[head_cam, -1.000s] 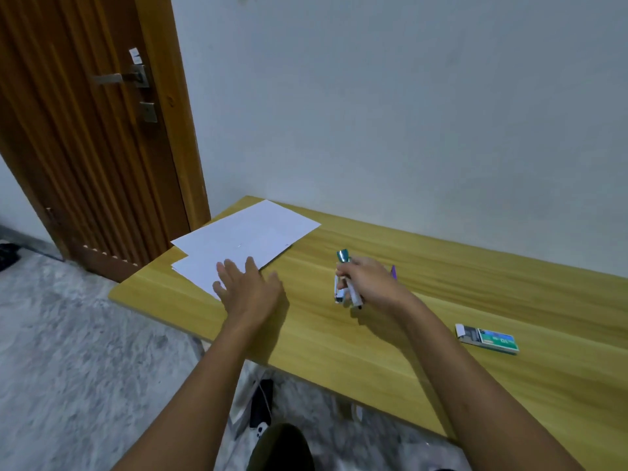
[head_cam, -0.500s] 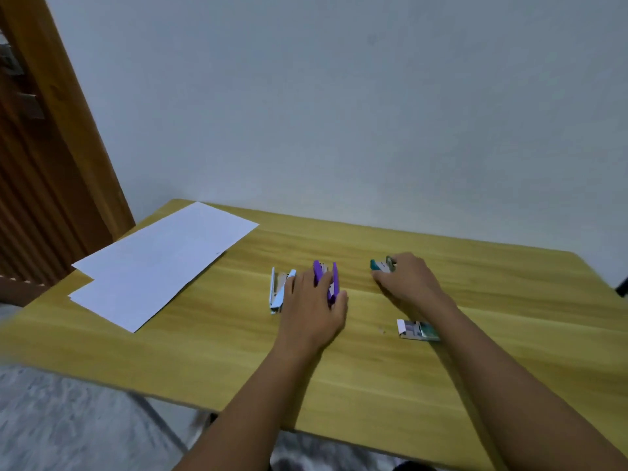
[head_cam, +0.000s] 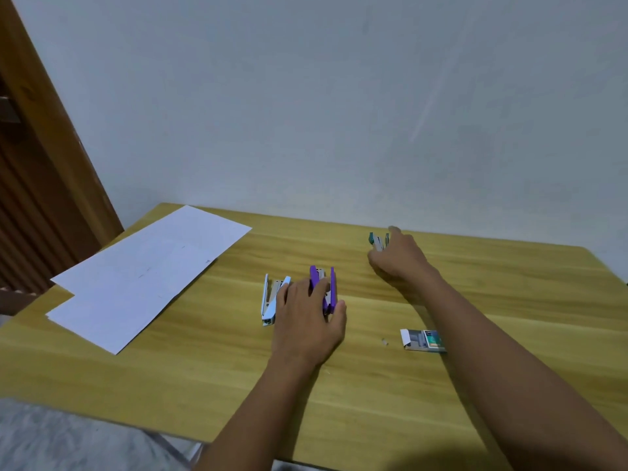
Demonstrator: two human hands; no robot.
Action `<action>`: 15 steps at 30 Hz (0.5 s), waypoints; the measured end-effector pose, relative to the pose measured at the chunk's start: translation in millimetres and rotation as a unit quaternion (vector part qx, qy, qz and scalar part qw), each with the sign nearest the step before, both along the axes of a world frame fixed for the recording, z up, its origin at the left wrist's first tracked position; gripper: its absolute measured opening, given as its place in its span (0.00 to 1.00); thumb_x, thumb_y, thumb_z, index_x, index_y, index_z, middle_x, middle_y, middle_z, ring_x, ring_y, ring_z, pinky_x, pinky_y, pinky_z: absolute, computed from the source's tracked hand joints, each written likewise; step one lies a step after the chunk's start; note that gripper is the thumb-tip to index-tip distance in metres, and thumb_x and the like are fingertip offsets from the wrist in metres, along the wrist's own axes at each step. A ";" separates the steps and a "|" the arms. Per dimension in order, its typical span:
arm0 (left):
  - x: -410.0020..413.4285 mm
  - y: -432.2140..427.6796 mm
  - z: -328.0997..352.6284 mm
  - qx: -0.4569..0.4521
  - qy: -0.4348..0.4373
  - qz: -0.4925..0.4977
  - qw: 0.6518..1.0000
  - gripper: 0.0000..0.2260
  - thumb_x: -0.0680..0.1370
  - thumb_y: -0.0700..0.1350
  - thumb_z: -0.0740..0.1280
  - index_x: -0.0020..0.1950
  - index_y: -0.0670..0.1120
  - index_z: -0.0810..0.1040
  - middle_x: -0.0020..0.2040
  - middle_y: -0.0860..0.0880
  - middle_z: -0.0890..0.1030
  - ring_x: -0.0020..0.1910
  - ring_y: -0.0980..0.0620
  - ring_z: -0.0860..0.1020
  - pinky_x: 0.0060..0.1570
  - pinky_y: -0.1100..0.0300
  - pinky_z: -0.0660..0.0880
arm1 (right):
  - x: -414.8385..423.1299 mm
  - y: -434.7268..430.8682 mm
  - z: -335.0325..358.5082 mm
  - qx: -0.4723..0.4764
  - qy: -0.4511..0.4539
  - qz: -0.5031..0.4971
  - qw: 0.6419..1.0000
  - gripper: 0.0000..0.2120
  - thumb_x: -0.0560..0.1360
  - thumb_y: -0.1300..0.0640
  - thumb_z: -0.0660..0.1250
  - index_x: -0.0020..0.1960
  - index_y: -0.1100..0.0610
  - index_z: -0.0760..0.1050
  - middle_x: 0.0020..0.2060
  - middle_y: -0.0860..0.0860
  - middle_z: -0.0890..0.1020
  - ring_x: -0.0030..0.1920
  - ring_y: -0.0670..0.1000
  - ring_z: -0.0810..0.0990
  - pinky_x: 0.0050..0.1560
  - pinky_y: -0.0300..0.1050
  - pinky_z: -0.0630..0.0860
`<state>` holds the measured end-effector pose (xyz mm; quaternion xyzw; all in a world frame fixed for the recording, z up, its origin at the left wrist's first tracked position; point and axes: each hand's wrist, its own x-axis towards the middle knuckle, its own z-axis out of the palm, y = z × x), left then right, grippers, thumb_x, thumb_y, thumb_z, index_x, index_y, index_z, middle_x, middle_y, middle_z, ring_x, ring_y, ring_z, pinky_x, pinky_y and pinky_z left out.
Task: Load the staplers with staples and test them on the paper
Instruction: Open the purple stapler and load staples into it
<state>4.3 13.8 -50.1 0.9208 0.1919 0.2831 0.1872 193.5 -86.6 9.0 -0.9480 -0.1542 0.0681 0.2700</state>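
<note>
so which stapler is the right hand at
The teal stapler, farthest back, near the wall, at the fingers of the right hand. The purple stapler is under the left hand, the light blue stapler just left of it.
</note>
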 end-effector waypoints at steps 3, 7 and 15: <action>0.9 0.2 0.3 0.005 0.013 -0.002 1.000 0.22 0.77 0.60 0.58 0.67 0.50 0.73 0.60 0.51 0.76 0.61 0.51 0.71 0.70 0.56 0.53 | -4.1 -2.9 -0.9 -0.024 -0.006 0.038 0.999 0.23 0.75 0.55 0.67 0.69 0.59 0.71 0.59 0.58 0.79 0.54 0.58 0.79 0.51 0.50 0.76; -0.3 -0.5 0.8 0.003 0.019 -0.004 1.000 0.23 0.78 0.59 0.57 0.70 0.50 0.71 0.62 0.51 0.75 0.63 0.51 0.70 0.73 0.55 0.50 | -3.4 3.3 1.5 -0.008 -0.021 0.026 0.999 0.18 0.77 0.56 0.68 0.66 0.61 0.75 0.63 0.58 0.79 0.60 0.58 0.78 0.53 0.46 0.73; -0.1 0.0 1.7 -0.016 0.012 -0.006 1.000 0.25 0.76 0.59 0.59 0.70 0.49 0.69 0.59 0.54 0.76 0.62 0.53 0.71 0.74 0.57 0.50 | -12.5 12.1 -1.6 0.028 -0.133 0.004 0.991 0.20 0.78 0.43 0.63 0.63 0.54 0.74 0.55 0.53 0.77 0.49 0.55 0.79 0.48 0.50 0.78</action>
